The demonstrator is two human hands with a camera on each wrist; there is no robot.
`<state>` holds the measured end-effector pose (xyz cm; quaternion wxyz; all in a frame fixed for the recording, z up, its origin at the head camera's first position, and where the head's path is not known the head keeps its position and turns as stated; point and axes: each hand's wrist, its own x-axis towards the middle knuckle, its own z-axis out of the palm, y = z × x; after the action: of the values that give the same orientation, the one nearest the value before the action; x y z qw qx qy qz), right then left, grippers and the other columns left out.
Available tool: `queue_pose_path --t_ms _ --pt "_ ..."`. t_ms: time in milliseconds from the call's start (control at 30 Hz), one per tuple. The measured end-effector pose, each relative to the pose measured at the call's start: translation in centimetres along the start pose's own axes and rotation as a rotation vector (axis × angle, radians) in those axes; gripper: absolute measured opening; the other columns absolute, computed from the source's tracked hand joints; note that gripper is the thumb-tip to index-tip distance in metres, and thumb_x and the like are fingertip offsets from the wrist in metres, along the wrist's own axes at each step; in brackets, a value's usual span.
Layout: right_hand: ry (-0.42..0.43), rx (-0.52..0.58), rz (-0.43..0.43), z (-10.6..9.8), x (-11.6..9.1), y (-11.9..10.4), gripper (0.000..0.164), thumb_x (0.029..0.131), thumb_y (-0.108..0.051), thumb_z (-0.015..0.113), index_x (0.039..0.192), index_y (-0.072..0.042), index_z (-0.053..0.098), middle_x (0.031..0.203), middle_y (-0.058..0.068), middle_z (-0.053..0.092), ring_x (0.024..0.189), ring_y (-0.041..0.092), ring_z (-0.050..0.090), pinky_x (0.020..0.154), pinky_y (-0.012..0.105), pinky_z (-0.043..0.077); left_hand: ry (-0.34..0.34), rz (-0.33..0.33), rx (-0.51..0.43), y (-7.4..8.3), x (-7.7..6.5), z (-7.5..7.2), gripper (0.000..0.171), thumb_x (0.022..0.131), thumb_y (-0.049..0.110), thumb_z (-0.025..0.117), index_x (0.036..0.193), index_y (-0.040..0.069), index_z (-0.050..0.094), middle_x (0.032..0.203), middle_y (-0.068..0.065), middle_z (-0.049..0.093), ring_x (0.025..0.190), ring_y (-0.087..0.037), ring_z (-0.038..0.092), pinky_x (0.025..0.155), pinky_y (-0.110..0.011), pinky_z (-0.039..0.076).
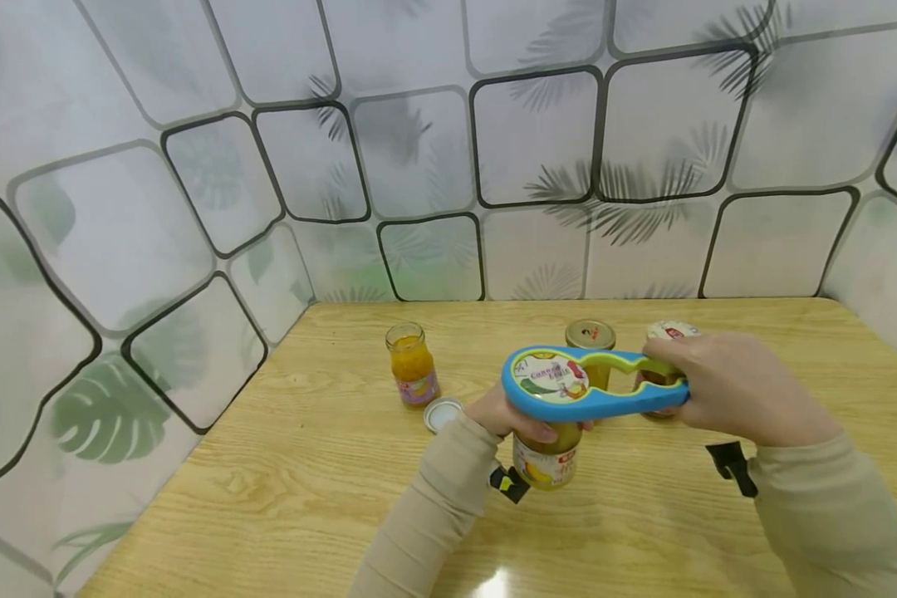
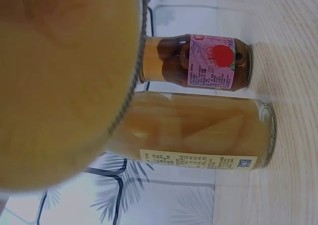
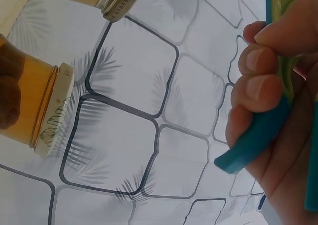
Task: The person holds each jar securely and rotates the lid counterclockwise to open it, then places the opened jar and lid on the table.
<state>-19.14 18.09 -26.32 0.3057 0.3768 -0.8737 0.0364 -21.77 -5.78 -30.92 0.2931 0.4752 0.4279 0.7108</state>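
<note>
While fingers (image 3: 258,91) grip, opener (image 1: 596,406) crosswise, handles (image 1: 646,402) rightward

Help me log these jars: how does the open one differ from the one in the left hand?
The open jar stands untouched; the held jar is in the left hand. The open jar is lidless; the blue opener covers the held jar's top. The open jar's contents are bright orange, the held jar's paler yellow. Both are glass and labelled.

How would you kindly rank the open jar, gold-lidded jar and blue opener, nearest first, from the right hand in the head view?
1. Blue opener: in the right hand.
2. Gold-lidded jar: behind the opener.
3. Open jar: far left.
</note>
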Motion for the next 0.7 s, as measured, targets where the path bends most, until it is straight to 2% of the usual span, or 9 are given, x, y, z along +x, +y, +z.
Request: queue_pose_path --t_ms 133,233,300,333,400,500,600,633,700 --pt "0.030 -0.012 -0.025 0.1 0.0 0.1 0.038 0.050 -0.032 0.076 0.069 -0.021 0.045 0.052 -0.013 0.031 0.042 0.006 0.026 0.035 0.025 0.025 0.026 -0.007 0.006 0.1 -0.1 0.1 0.066 0.066 0.007 0.075 0.111 -0.020 0.034 0.090 -0.013 0.063 0.086 -0.020 0.058 0.088 -0.035 0.039" --pt "0.064 -0.018 -0.042 0.2 0.1 0.3 0.037 0.050 -0.035 0.073 0.069 -0.020 0.044 0.053 -0.013 0.030 0.041 0.005 0.025 0.034 0.025 0.023 0.085 -0.001 0.086 0.1 -0.2 0.0 0.075 0.064 0.014 0.077 0.113 -0.021 0.033 0.092 -0.011 0.063 0.085 -0.017 0.058 0.087 -0.033 0.040" --pt "0.085 -0.016 -0.047 0.2 0.1 0.4 0.037 0.057 -0.045 0.069 0.069 -0.019 0.045 0.053 -0.013 0.031 0.040 0.005 0.025 0.034 0.025 0.023 0.149 -0.005 0.183 0.3 -0.4 0.0 0.080 0.062 0.018 0.077 0.113 -0.022 0.032 0.095 -0.006 0.060 0.087 -0.013 0.056 0.086 -0.031 0.041" --pt "0.096 -0.015 -0.047 0.3 0.1 0.4 0.040 0.063 -0.053 0.064 0.070 -0.018 0.046 0.053 -0.013 0.031 0.039 0.005 0.025 0.033 0.025 0.023 0.184 -0.012 0.229 0.4 -0.4 0.0 0.079 0.061 0.016 0.077 0.114 -0.022 0.032 0.096 -0.005 0.059 0.087 -0.012 0.055 0.085 -0.030 0.041" --pt "0.107 -0.010 -0.042 0.3 0.1 0.5 0.049 0.073 -0.066 0.047 0.070 -0.017 0.047 0.053 -0.013 0.033 0.039 0.005 0.025 0.033 0.025 0.023 0.247 -0.024 0.310 0.6 -0.5 0.1 0.073 0.060 0.006 0.073 0.114 -0.022 0.031 0.100 -0.009 0.056 0.088 -0.009 0.053 0.086 -0.029 0.041" --pt "0.108 0.002 -0.033 0.5 0.2 0.5 0.062 0.077 -0.071 0.019 0.071 -0.017 0.048 0.053 -0.012 0.033 0.039 0.005 0.024 0.033 0.025 0.023 0.313 -0.037 0.387 1.1 -0.4 0.4 0.066 0.058 -0.011 0.063 0.115 -0.021 0.032 0.104 -0.022 0.051 0.090 -0.008 0.050 0.088 -0.029 0.040" --pt "0.101 0.021 -0.025 0.6 0.4 0.7 0.061 0.076 -0.071 0.020 0.071 -0.017 0.048 0.054 -0.013 0.033 0.040 0.005 0.025 0.034 0.024 0.023 0.345 -0.028 0.413 1.4 -0.2 0.7 0.064 0.057 -0.018 0.059 0.115 -0.021 0.033 0.106 -0.029 0.048 0.090 -0.007 0.051 0.089 -0.030 0.040" --pt "0.098 0.028 -0.024 0.6 0.4 0.7 0.060 0.076 -0.072 0.026 0.072 -0.017 0.048 0.054 -0.013 0.034 0.040 0.004 0.025 0.034 0.024 0.023 0.349 -0.019 0.419 1.4 -0.1 0.7 0.063 0.057 -0.018 0.059 0.114 -0.021 0.033 0.105 -0.029 0.048 0.089 -0.007 0.051 0.089 -0.030 0.040" --pt "0.094 0.039 -0.021 0.6 0.4 0.8 0.051 0.072 -0.068 0.047 0.072 -0.017 0.048 0.055 -0.013 0.034 0.040 0.004 0.026 0.035 0.024 0.024 0.353 -0.004 0.415 1.5 -0.1 0.7 0.062 0.057 -0.017 0.060 0.113 -0.021 0.034 0.103 -0.026 0.050 0.088 -0.008 0.052 0.088 -0.030 0.041"
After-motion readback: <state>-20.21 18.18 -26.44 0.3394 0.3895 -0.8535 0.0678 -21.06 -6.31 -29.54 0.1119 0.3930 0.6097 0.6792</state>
